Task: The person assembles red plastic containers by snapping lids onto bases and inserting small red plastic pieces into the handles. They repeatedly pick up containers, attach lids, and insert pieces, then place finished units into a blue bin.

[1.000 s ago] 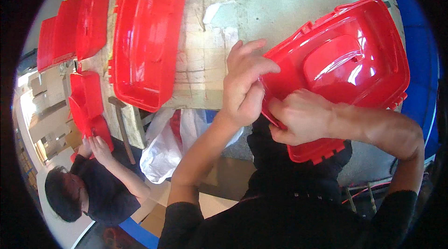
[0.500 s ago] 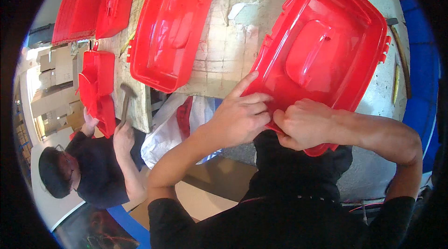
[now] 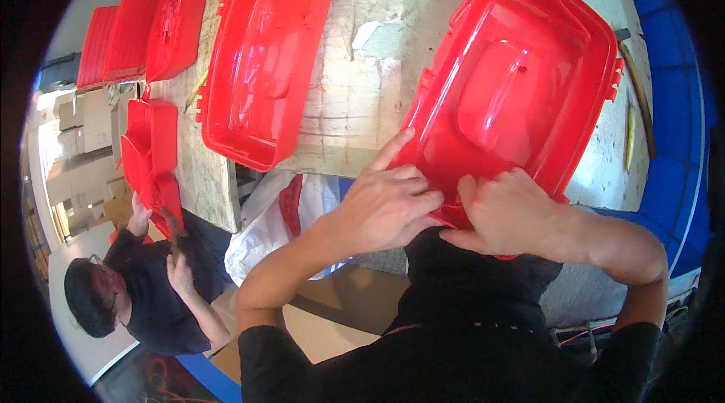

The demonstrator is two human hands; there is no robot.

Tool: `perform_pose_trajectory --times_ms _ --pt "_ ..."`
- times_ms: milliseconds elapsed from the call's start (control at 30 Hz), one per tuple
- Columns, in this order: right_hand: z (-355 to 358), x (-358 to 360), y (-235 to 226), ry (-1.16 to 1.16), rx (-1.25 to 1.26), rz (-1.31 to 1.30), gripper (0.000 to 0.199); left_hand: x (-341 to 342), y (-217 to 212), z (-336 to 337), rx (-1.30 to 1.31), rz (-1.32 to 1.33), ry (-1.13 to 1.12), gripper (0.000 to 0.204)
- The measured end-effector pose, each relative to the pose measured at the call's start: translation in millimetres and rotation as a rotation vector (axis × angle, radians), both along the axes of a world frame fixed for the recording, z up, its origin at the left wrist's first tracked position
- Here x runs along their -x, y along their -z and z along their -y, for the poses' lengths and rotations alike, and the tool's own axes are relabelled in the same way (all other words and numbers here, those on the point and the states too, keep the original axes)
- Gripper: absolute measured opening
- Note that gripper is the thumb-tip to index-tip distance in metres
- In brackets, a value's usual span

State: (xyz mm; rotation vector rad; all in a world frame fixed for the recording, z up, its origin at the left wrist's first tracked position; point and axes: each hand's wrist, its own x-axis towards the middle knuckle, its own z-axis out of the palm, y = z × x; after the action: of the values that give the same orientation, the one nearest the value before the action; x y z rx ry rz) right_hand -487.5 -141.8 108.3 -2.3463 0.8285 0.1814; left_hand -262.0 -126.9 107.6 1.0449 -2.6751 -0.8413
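We hold a red tray [image 3: 521,104] at the right of the counter [image 3: 351,112], open side up, its near end in front of our body and its far part over the counter top. Our left-hand grip [image 3: 389,205] is curled on the near left corner, index finger stretched along the left rim. Our right-hand grip [image 3: 513,214] is closed over the near edge, just beside the other; the fingertips are hidden.

Left of our tray, well apart from it, lies a second tray [image 3: 264,63], also red. To its left stand more red trays [image 3: 124,40], close together. Right of ours we see a wooden handle [image 3: 640,97] and a thin yellow stick [image 3: 630,137]. A white bag [image 3: 260,229] hangs below the counter's near edge. At the near left, a co-worker [image 3: 155,293] holds a blurred hammer [image 3: 172,229] beside red parts [image 3: 155,142].
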Motion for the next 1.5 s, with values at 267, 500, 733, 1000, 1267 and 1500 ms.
perform_pose_trajectory --times_ms 267,500,733,1000,1267,1500 --pt "-10.2 19.7 12.1 -0.033 0.170 0.215 0.031 16.1 -5.8 18.9 0.017 0.076 0.169 0.025" --pt "1.3 29.4 10.7 -0.067 0.076 0.214 0.034 26.0 0.0 37.8 -0.075 0.068 0.344 0.023" --pt "3.4 27.1 13.4 0.007 -0.037 0.104 0.042 23.9 9.5 40.4 -0.019 0.014 0.408 0.024" --pt "17.3 20.9 10.4 -0.177 0.023 0.096 0.037 27.0 9.9 44.8 -0.045 -0.017 0.433 0.022" --pt "30.2 17.5 7.1 -0.327 -0.079 0.040 0.039 31.6 7.4 45.5 -0.096 0.013 0.386 0.021" --pt "37.0 19.5 0.8 -0.284 -0.195 -0.100 0.040 35.6 5.6 46.6 -0.090 0.019 0.414 0.021"
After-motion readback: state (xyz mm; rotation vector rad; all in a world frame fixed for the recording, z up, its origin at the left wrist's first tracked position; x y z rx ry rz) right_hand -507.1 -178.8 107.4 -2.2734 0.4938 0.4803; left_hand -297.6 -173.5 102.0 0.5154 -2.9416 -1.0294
